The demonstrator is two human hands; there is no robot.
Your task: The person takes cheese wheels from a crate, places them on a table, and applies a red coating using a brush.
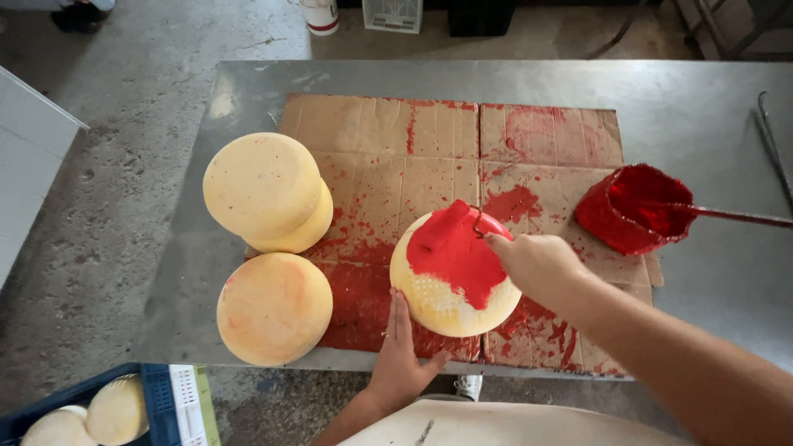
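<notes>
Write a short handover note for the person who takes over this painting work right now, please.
Left hand: open, flat against the near edge of the round yellow cheese wheel on the paint-stained cardboard sheet.
Right hand: shut on a brush, mostly hidden, at the wheel's top.
Done: red coating covers roughly the upper half.
Left: the lower half, plus three uncoated yellow wheels at left. Red paint pot stands at right.

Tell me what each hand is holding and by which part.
Left hand steadies the half-red cheese wheel at its lower-left edge. Right hand holds a red-coated brush by its handle end.
</notes>
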